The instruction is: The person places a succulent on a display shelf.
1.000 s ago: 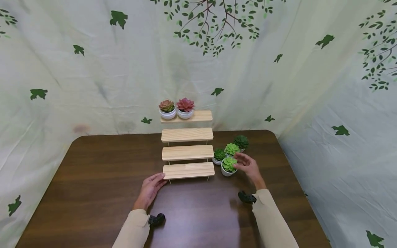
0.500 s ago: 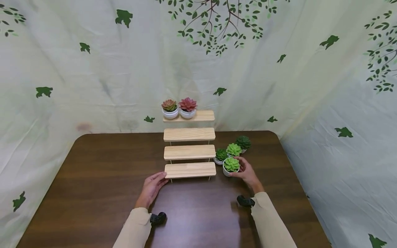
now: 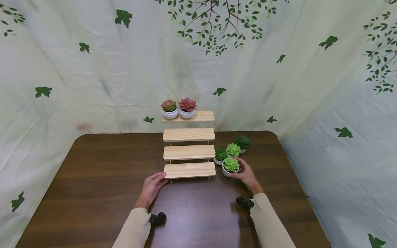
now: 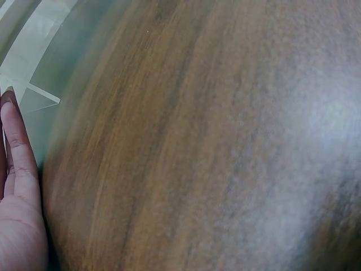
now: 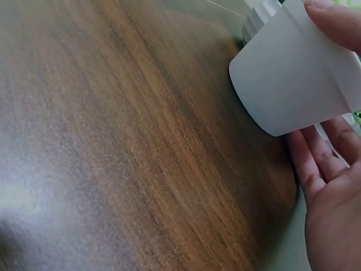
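Note:
My right hand [image 3: 246, 175] grips the white pot of a light green succulent [image 3: 231, 165], thumb on the near side and fingers round the far side. In the right wrist view the smooth white pot [image 5: 290, 73] leans between thumb and fingers, close over the table. My left hand [image 3: 150, 189] holds the left front corner of the lowest board of a tiered wooden shelf [image 3: 190, 170], some fingers partly hidden under the board. In the left wrist view, the left hand [image 4: 20, 186] shows at the left edge beside a thin shelf leg [image 4: 44, 93].
Behind the gripped pot stand a dark green succulent [image 3: 243, 142], a bright green one [image 3: 233, 150] and a mid-green one [image 3: 221, 155]. The top board carries a reddish-green succulent [image 3: 169, 109] and a pink one [image 3: 187, 107]. A leaf-print curtain [image 3: 102, 69] hangs behind the brown table [image 3: 108, 172].
My right hand has moved from hovering at the front succulent's right side to gripping its pot. The left hand has stayed at the shelf corner. The head view has shifted slightly.

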Demonstrator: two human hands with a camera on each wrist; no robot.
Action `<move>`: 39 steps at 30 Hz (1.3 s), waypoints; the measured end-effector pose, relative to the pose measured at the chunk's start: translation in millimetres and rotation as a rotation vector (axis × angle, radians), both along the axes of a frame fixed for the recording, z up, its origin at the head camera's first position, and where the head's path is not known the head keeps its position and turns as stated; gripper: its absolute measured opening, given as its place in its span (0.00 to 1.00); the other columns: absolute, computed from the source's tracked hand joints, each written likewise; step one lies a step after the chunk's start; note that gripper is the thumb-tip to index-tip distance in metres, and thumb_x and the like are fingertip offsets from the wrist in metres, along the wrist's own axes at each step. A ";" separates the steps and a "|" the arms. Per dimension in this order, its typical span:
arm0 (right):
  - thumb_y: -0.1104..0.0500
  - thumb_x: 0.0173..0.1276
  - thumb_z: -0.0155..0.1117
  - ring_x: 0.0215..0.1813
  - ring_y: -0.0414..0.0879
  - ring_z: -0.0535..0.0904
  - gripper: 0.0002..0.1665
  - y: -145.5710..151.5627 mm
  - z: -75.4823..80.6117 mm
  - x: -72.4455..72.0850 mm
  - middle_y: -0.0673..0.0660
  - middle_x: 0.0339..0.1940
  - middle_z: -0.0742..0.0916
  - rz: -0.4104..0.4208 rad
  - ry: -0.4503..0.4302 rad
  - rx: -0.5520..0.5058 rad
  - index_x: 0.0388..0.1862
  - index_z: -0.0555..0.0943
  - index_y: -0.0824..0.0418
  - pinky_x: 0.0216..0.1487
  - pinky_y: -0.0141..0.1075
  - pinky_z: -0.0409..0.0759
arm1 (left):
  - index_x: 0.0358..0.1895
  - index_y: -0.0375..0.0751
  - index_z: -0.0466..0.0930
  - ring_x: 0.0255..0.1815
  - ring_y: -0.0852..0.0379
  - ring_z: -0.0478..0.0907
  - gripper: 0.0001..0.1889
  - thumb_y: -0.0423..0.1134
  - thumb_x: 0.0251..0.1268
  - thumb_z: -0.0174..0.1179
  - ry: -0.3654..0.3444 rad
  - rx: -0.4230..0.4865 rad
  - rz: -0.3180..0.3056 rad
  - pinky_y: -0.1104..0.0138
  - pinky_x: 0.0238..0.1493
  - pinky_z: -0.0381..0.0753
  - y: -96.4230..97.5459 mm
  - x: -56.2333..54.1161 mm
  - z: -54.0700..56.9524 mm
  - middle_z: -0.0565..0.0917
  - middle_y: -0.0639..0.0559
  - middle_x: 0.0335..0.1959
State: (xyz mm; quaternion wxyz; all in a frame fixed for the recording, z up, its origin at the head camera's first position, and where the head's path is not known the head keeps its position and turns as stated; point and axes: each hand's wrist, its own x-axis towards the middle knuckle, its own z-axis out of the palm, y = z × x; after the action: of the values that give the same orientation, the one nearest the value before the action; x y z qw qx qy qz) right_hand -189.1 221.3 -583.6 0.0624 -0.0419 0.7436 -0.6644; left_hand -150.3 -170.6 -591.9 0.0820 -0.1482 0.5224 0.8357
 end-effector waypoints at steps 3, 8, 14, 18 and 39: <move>0.74 0.50 0.74 0.50 0.38 0.76 0.43 -0.3 0.6 -0.1 0.67 0.60 0.75 -0.030 -0.017 0.000 0.66 0.67 0.67 0.49 0.26 0.78 | 0.30 0.43 0.84 0.37 0.61 0.83 0.10 0.28 0.68 0.57 0.006 -0.002 0.001 0.68 0.46 0.84 -0.2 -0.7 -0.5 0.85 0.53 0.33; 0.75 0.53 0.71 0.50 0.38 0.76 0.42 0.4 4.8 1.3 0.69 0.61 0.75 -0.074 -0.050 0.009 0.67 0.65 0.68 0.48 0.25 0.78 | 0.30 0.43 0.84 0.37 0.61 0.83 0.10 0.28 0.68 0.56 0.004 0.013 -0.003 0.68 0.47 0.84 -1.0 -1.6 0.5 0.86 0.53 0.32; 0.74 0.57 0.68 0.47 0.36 0.77 0.39 1.9 16.7 3.2 0.69 0.60 0.76 -0.137 -0.028 0.014 0.67 0.65 0.68 0.45 0.24 0.78 | 0.31 0.43 0.84 0.37 0.61 0.83 0.09 0.29 0.68 0.58 0.020 0.006 -0.019 0.68 0.47 0.83 -2.6 -3.3 2.0 0.86 0.54 0.32; 0.74 0.58 0.67 0.47 0.33 0.77 0.38 1.3 23.9 2.2 0.70 0.60 0.75 -0.161 -0.013 -0.014 0.68 0.65 0.69 0.47 0.24 0.77 | 0.31 0.43 0.84 0.37 0.61 0.83 0.09 0.29 0.68 0.58 0.020 0.004 -0.019 0.68 0.46 0.84 -2.9 -4.1 2.2 0.85 0.53 0.32; 0.69 0.63 0.66 0.53 0.39 0.78 0.33 -13.4 87.3 -34.2 0.64 0.62 0.75 -0.181 0.105 -0.119 0.65 0.65 0.68 0.49 0.27 0.79 | 0.30 0.43 0.84 0.36 0.60 0.83 0.09 0.29 0.67 0.58 -0.002 0.005 0.000 0.67 0.46 0.84 -3.3 -5.7 0.5 0.85 0.53 0.32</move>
State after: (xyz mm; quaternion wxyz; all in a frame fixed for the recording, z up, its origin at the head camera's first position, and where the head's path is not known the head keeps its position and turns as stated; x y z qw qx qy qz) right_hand -223.3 207.9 -496.3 -0.0393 -0.0130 0.7058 -0.7072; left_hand -156.0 -173.9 -591.4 0.0829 -0.1490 0.5204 0.8367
